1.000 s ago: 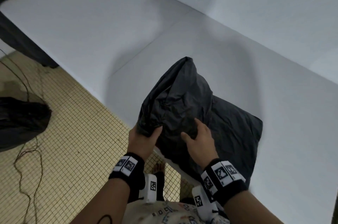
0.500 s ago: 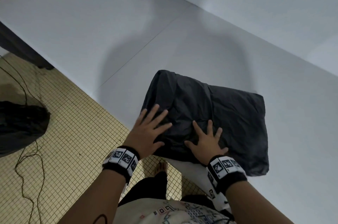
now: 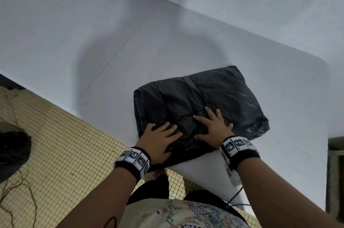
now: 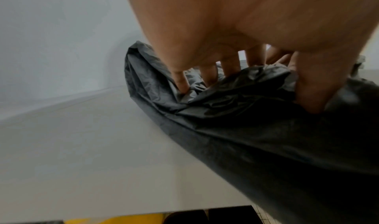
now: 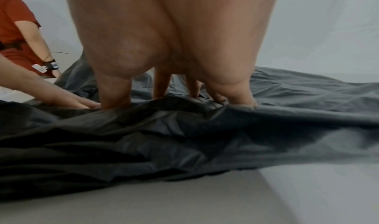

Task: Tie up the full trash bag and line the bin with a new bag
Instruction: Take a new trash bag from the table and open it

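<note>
Currently I press my left hand and right hand, fingers spread and gripping nothing, on the new bag, flattening it at the desk corner, probably to expel air.

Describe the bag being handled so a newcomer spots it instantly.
Start at the white table and go to its near edge. There a flat black trash bag lies pressed under both hands. The other dark bag sits bunched on the tiled floor, untouched.
</note>
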`<state>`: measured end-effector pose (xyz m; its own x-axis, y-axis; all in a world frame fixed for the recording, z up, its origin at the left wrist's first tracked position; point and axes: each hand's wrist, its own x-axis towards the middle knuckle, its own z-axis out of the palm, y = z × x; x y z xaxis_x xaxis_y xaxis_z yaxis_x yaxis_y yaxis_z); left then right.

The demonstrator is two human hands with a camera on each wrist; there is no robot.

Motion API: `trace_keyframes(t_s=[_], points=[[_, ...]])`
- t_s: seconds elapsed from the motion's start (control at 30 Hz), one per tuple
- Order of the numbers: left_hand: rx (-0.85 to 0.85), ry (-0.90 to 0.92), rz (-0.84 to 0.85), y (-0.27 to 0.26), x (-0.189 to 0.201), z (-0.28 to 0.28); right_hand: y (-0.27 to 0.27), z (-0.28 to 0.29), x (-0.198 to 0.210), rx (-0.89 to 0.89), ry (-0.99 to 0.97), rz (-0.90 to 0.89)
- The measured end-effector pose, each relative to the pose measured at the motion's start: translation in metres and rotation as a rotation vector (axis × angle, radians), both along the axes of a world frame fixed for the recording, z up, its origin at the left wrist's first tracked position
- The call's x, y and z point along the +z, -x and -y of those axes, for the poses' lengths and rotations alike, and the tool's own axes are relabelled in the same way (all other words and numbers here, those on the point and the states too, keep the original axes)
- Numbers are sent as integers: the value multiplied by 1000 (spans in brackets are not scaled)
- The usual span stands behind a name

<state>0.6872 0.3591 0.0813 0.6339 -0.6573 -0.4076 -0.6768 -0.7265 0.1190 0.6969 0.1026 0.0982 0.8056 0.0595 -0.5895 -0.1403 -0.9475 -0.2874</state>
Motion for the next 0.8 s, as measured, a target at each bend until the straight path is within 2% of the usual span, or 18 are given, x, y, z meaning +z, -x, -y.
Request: trace_keyframes(t_s=[0.13, 0.3, 0.43, 0.63, 0.67, 0.8], points=[[-14, -25, 37, 0, 0, 12, 15, 8, 4, -74, -66, 103], [10, -16, 52, 1, 2, 37, 57, 17, 5, -280, -212, 367], [52, 64, -16, -1, 10, 66, 82, 23, 5, -429, -194, 594], [277, 388, -172, -8, 15, 88, 96, 25, 5, -569, -259, 521], [221, 436, -206, -2, 23, 130, 118, 55, 9, -677, -242, 540], [445, 614, -278, -2, 19, 135, 117, 43, -1, -536, -248, 430]])
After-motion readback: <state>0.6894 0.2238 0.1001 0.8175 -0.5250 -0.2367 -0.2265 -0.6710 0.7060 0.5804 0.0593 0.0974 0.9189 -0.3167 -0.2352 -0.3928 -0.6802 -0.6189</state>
